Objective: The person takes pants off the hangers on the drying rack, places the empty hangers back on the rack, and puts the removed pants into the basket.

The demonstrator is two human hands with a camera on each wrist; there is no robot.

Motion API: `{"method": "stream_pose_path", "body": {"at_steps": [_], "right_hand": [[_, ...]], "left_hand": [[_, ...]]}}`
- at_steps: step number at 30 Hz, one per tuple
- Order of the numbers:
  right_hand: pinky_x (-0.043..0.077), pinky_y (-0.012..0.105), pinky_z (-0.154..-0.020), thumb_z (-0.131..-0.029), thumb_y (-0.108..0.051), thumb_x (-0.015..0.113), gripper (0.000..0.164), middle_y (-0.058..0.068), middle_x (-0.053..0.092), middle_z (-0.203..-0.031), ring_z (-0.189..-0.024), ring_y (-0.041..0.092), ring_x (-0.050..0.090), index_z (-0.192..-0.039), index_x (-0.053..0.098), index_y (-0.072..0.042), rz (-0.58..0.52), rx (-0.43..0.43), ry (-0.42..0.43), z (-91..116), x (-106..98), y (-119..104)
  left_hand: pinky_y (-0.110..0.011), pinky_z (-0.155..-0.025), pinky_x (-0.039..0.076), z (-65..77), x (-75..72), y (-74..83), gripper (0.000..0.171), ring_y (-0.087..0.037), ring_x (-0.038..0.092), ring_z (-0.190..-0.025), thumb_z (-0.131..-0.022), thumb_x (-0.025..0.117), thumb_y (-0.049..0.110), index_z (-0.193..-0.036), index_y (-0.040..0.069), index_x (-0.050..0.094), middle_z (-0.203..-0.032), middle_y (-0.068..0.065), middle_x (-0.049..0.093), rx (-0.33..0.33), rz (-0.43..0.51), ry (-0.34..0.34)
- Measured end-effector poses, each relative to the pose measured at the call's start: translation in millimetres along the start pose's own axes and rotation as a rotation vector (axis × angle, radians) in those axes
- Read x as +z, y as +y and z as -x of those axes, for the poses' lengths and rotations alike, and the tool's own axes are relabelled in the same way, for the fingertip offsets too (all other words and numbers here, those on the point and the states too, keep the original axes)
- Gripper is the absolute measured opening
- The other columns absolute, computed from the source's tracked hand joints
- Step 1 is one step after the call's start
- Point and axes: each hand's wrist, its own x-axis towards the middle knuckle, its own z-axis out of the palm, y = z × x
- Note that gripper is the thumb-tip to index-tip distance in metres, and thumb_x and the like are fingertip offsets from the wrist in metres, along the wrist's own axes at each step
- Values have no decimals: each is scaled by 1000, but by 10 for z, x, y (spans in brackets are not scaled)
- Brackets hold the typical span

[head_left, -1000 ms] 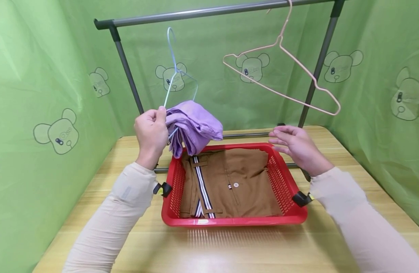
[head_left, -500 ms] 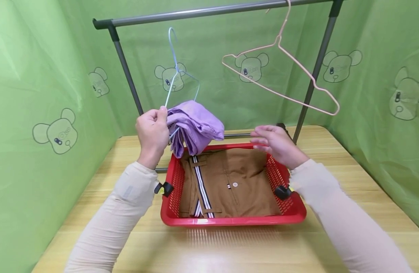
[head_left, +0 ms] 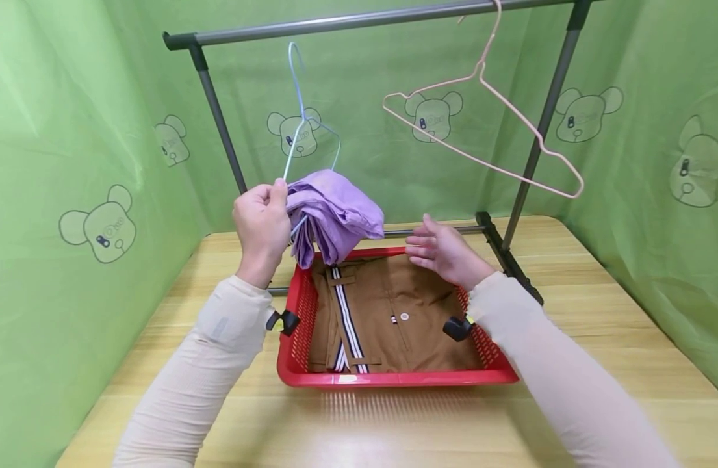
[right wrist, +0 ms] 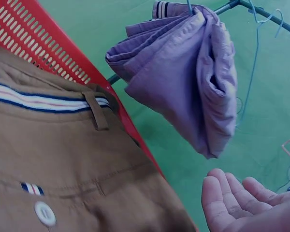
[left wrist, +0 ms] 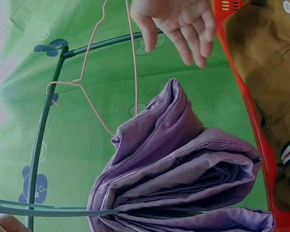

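Observation:
My left hand (head_left: 262, 221) pinches the side of a light blue wire hanger (head_left: 296, 130). Over the hanger's lower bar hangs a folded purple garment (head_left: 338, 211), bunched beside that hand; in the left wrist view its layers (left wrist: 183, 169) drape round the bar. My right hand (head_left: 443, 250) holds nothing, fingers extended and slightly bent, palm turned toward the purple cloth, above the right part of a red basket (head_left: 399, 380). In the right wrist view the fingers (right wrist: 232, 198) are just below the purple garment, apart from it. Folded brown trousers (head_left: 423, 338) with a striped waistband lie in the basket.
A grey metal rail (head_left: 335, 25) on a stand spans the back. From it hangs a pink wire hanger (head_left: 481, 143) at the right. The basket sits on a wooden table (head_left: 359, 435). Green fabric walls (head_left: 113, 97) enclose three sides.
My right hand has moved left and slightly lower, from right of the basket to over its right part, closer to the purple garment. My left hand, hanger and garment stay nearly still.

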Motion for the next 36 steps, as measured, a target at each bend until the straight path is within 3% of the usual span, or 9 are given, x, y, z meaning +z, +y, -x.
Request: {"method": "stream_pose_path", "body": {"at_steps": [2, 9, 16, 22, 29, 36], "right_hand": [[28, 44, -113, -105, -43, 24, 68, 29, 20, -153, -138, 42, 28, -150, 9, 6, -18, 18, -10, -39, 48, 22], [29, 43, -112, -105, -42, 24, 67, 28, 23, -153, -138, 40, 29, -151, 9, 5, -68, 68, -26, -159, 223, 72], [35, 41, -109, -104, -45, 26, 70, 27, 27, -151, -136, 38, 34, -150, 14, 6, -167, 138, 18, -238, 415, 126], [34, 42, -110, -102, -53, 27, 75, 25, 31, -150, -136, 36, 35, -150, 16, 4, -315, 209, 61, -301, 543, 169], [27, 44, -113, -94, -69, 20, 93, 26, 22, -153, -140, 36, 27, -151, 10, 4, -419, 246, 15, -361, 585, 227], [20, 52, -114, -91, -74, 22, 94, 26, 18, -155, -141, 38, 23, -152, 15, -3, -542, 232, -69, -437, 672, 257]], "left_hand": [[-24, -43, 30, -2, 9, 6, 34, -8, 39, -48, -97, 58, 18, -72, -5, 65, -56, -1, 51, -4, 6, 3], [-24, -47, 33, -7, 15, 14, 33, -9, 42, -52, -97, 58, 17, -76, -7, 66, -65, -15, 58, -27, 27, 12], [-24, -44, 31, -7, 25, 3, 33, -9, 41, -50, -97, 58, 17, -74, -5, 65, -57, 0, 52, -25, 23, 4], [-24, -45, 31, -5, 41, 12, 34, -9, 40, -50, -97, 59, 17, -72, -5, 65, -56, 1, 50, -10, 32, 14], [-25, -49, 34, 9, 76, 39, 34, -10, 43, -53, -96, 59, 17, -73, -7, 66, -60, -8, 55, -2, 30, 0], [-23, -45, 31, 20, 74, 64, 34, -9, 41, -51, -97, 58, 16, -72, -6, 65, -56, -1, 50, -5, 52, -12]]}}
